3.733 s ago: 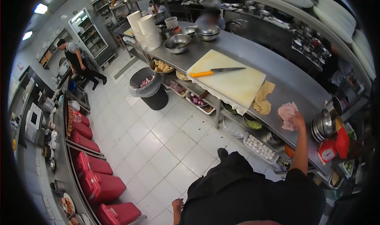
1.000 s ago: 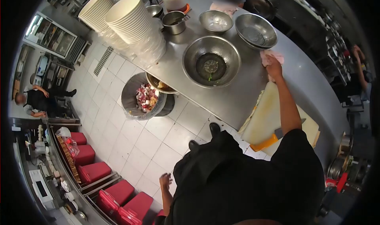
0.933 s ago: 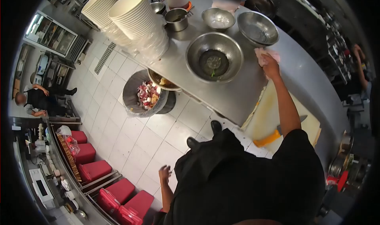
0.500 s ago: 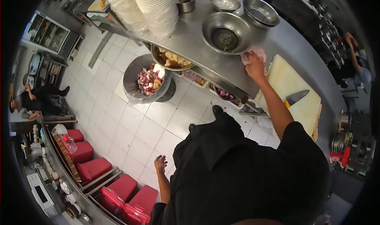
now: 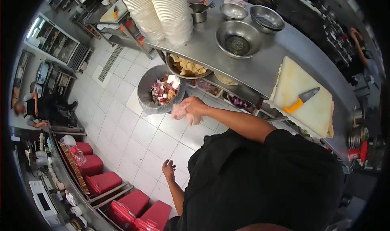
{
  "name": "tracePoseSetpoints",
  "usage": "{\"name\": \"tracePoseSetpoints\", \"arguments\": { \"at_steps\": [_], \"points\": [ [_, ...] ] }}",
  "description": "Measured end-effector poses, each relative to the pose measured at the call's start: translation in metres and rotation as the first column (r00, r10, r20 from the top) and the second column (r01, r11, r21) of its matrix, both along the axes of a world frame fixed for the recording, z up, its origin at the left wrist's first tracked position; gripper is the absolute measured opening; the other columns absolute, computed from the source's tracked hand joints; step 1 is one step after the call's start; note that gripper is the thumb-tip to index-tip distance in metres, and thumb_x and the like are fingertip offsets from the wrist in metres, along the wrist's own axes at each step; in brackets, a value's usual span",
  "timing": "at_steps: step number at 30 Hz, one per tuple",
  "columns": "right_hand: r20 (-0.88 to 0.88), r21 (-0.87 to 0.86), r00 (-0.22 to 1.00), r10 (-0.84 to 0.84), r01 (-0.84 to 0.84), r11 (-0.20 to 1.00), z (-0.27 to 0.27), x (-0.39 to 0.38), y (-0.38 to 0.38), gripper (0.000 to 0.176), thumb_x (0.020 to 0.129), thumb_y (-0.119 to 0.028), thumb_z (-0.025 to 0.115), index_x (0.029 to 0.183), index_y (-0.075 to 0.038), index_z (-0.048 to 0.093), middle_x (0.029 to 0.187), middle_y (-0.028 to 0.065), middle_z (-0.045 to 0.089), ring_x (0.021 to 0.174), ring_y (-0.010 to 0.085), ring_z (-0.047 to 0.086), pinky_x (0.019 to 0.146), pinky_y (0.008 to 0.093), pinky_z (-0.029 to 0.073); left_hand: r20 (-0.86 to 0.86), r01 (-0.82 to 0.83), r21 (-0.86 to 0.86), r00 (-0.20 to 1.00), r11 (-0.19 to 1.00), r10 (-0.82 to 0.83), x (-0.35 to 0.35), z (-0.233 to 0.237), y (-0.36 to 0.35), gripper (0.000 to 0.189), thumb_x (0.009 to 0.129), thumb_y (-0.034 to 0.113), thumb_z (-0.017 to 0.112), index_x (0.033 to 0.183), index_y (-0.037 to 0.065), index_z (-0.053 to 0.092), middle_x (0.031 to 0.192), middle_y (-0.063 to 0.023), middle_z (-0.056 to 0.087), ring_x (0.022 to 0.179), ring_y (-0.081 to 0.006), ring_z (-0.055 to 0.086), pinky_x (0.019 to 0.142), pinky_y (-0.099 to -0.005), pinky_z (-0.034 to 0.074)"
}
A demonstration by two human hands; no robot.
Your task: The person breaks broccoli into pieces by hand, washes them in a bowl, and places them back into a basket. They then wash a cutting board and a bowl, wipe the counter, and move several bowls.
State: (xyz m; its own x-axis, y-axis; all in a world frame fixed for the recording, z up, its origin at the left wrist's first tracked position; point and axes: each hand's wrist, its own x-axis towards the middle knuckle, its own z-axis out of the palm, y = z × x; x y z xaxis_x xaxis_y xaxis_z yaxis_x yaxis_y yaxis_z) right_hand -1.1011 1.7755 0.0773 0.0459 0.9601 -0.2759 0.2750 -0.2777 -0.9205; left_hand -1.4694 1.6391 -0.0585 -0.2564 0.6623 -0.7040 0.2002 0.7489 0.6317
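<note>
My right hand [image 5: 196, 105] grips a crumpled pale pink cloth [image 5: 178, 111] that hangs above the tiled floor, close to the near side of the lined trash bin [image 5: 142, 93]. Inside the bin lie red and white scraps. My left hand [image 5: 169, 169] is held low over the floor with its fingers loosely curled and apart, touching nothing. On the steel counter [image 5: 280, 44], a large metal bowl [image 5: 238, 39] stands near the edge. A knife with a yellow handle [image 5: 301, 100] rests on the white cutting board [image 5: 289, 80].
Tall stacks of white containers [image 5: 168, 15] stand at the counter's far end. Under the counter are a pan of yellow food [image 5: 189, 66] and trays. Red bins [image 5: 105, 181] line the lower left. Other people are at the left, top and right edges.
My right hand has lifted the cloth off the counter beside the large bowl and carried it left, towards the trash bin. My left hand stays low.
</note>
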Motion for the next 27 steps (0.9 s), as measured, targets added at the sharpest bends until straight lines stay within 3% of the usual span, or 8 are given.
{"name": "tracePoseSetpoints", "arguments": {
  "at_steps": [5, 6, 8, 14, 17, 19, 23, 27],
  "points": [
    [-0.215, 0.079, 0.976, -0.016, 0.033, 0.996, 0.057, 0.086, -0.030, 0.034, 0.072, -0.001, 0.057, 0.106, -0.002, 0.065, 0.092, 0.0105, 0.066, 0.082, 0.0151, 0.061, 0.073, 0.0297, 0.049, 0.000, 0.048, -0.097, 0.999, 0.994, -0.049, -0.002, -0.005, -0.021, 0.047, 0.083, 0.019, 0.062, 0.125, 0.002, 0.050, 0.094, -0.0126, 0.065, 0.072, -0.0233, 0.063, 0.058, -0.0343, 0.047],
    [-0.250, 0.097, 0.967, -0.039, 0.065, 0.993, 0.070, 0.112, -0.043, 0.035, 0.073, -0.001, 0.058, 0.107, -0.002, 0.064, 0.093, 0.0097, 0.065, 0.082, 0.0152, 0.061, 0.073, 0.0296, 0.049, -0.010, 0.210, 0.009, 0.978, 0.978, -0.210, -0.031, -0.046, -0.038, 0.046, 0.083, 0.019, 0.063, 0.124, 0.002, 0.051, 0.091, -0.0115, 0.065, 0.068, -0.0229, 0.063, 0.055, -0.0336, 0.046],
    [-0.347, 0.037, 0.917, -0.198, 0.224, 0.974, 0.106, 0.160, -0.079, 0.039, 0.071, -0.002, 0.060, 0.110, 0.000, 0.061, 0.097, 0.0102, 0.064, 0.084, 0.0162, 0.061, 0.074, 0.0301, 0.050, -0.037, 0.322, 0.049, 0.946, 0.945, -0.321, -0.045, -0.074, -0.039, 0.045, 0.082, 0.018, 0.063, 0.122, 0.002, 0.052, 0.087, -0.0106, 0.064, 0.063, -0.0222, 0.062, 0.051, -0.0329, 0.046],
    [-0.201, 0.068, 0.653, -0.730, 0.753, 0.655, 0.127, 0.300, -0.147, 0.049, 0.069, -0.002, 0.061, 0.117, 0.004, 0.057, 0.102, 0.0123, 0.063, 0.084, 0.0187, 0.061, 0.077, 0.0295, 0.049, -0.110, 0.178, -0.129, 0.975, 0.975, -0.193, 0.019, -0.001, -0.010, 0.045, 0.080, 0.016, 0.063, 0.121, 0.000, 0.052, 0.084, -0.0121, 0.064, 0.058, -0.0204, 0.060, 0.047, -0.0314, 0.044],
    [0.075, 0.217, 0.584, -0.808, 0.781, 0.585, 0.121, 0.340, -0.131, 0.052, 0.070, -0.001, 0.060, 0.121, 0.004, 0.054, 0.103, 0.0145, 0.064, 0.084, 0.0173, 0.061, 0.078, 0.0287, 0.048, -0.101, 0.298, -0.078, 0.947, 0.951, -0.305, 0.028, -0.016, 0.024, 0.046, 0.081, 0.017, 0.064, 0.122, 0.000, 0.052, 0.086, -0.0131, 0.065, 0.058, -0.0200, 0.061, 0.046, -0.0300, 0.043],
    [0.254, 0.351, 0.513, -0.820, 0.741, 0.572, 0.120, 0.365, -0.106, 0.052, 0.071, -0.002, 0.059, 0.123, 0.005, 0.053, 0.102, 0.0158, 0.064, 0.085, 0.0162, 0.061, 0.077, 0.0275, 0.048, -0.085, 0.135, -0.103, 0.986, 0.986, -0.144, 0.055, -0.007, 0.058, 0.047, 0.081, 0.018, 0.064, 0.123, 0.000, 0.051, 0.088, -0.0135, 0.065, 0.058, -0.0202, 0.061, 0.046, -0.0299, 0.043],
    [0.099, 0.394, 0.533, -0.841, 0.755, 0.525, 0.128, 0.431, -0.034, 0.035, 0.074, -0.004, 0.060, 0.108, 0.006, 0.061, 0.086, 0.0107, 0.067, 0.070, 0.0159, 0.062, 0.066, 0.0255, 0.050, -0.093, 0.125, 0.026, 0.988, 0.992, -0.122, 0.094, 0.021, 0.097, 0.047, 0.082, 0.020, 0.064, 0.123, 0.001, 0.052, 0.091, -0.0140, 0.066, 0.065, -0.0201, 0.063, 0.053, -0.0298, 0.045],
    [0.014, 0.307, 0.686, -0.727, 0.689, 0.656, 0.145, 0.440, 0.067, 0.024, 0.074, -0.008, 0.061, 0.094, 0.006, 0.064, 0.077, 0.0088, 0.067, 0.064, 0.0177, 0.063, 0.060, 0.0292, 0.051, -0.122, 0.073, 0.021, 0.990, 0.997, -0.070, 0.115, 0.025, 0.096, 0.048, 0.082, 0.020, 0.064, 0.123, 0.000, 0.051, 0.092, -0.0144, 0.066, 0.065, -0.0203, 0.063, 0.053, -0.0301, 0.045]
  ]
}}
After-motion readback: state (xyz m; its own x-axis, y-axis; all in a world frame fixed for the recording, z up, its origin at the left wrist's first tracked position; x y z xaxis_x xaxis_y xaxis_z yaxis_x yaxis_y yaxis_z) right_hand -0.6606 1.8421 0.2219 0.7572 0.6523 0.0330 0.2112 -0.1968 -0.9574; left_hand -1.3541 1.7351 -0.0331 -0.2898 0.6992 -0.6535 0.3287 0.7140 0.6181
